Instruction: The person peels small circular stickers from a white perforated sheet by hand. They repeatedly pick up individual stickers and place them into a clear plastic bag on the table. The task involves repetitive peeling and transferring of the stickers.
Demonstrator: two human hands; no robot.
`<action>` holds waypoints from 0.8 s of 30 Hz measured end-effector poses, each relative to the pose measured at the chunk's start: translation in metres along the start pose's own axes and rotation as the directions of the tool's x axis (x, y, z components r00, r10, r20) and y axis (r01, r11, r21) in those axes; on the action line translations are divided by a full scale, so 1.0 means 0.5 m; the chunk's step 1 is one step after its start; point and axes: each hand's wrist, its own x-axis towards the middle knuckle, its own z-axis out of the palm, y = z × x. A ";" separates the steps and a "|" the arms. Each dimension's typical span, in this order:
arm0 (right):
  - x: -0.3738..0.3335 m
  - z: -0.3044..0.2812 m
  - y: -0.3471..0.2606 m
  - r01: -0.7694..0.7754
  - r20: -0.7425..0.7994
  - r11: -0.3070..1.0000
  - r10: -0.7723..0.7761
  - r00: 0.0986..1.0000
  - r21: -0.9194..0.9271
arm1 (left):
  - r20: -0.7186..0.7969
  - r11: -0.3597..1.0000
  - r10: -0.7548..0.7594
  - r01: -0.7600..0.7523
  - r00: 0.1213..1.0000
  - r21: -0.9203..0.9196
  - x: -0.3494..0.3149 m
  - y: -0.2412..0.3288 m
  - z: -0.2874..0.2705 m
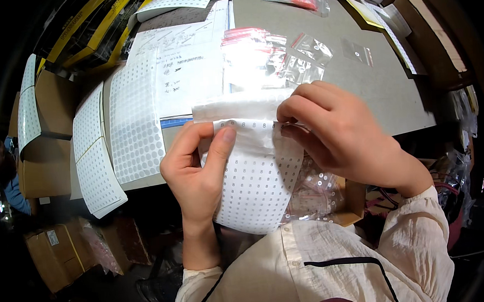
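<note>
A white sheet of small round printed stickers (255,188) hangs over the table's near edge, its upper part bent back into a pale strip (239,106). My left hand (196,167) grips the sheet's left side, thumb on the front and fingers behind. At the right end of the sheet's top row, my right hand (334,127) is closed in a pinch on the sheet's edge. Whether a single sticker is between those fingertips is hidden. Beyond the hands lie small clear zip bags (261,51) with red seams, partly washed out by glare.
More sticker sheets (137,129) lie at the left, some drooping over the table edge. Handwritten papers (180,61) are at the back left. A carton (353,202) with bagged stickered pieces (315,193) is below my right hand. Cardboard boxes (56,253) stand lower left.
</note>
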 end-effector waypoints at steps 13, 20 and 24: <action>0.002 -0.045 0.085 0.068 -0.123 0.991 -0.054 0.991 0.117 | -0.021 1.000 -0.015 0.015 1.000 0.010 0.000 -0.004 0.002; 0.099 -0.109 0.275 -0.089 0.319 0.971 0.159 0.934 -0.224 | -0.001 1.000 0.003 -0.003 1.000 0.017 0.008 -0.011 0.002; 0.099 -0.079 0.273 0.065 0.259 0.945 0.021 0.966 -0.319 | -0.003 0.999 0.025 -0.025 1.000 0.048 0.005 -0.010 -0.001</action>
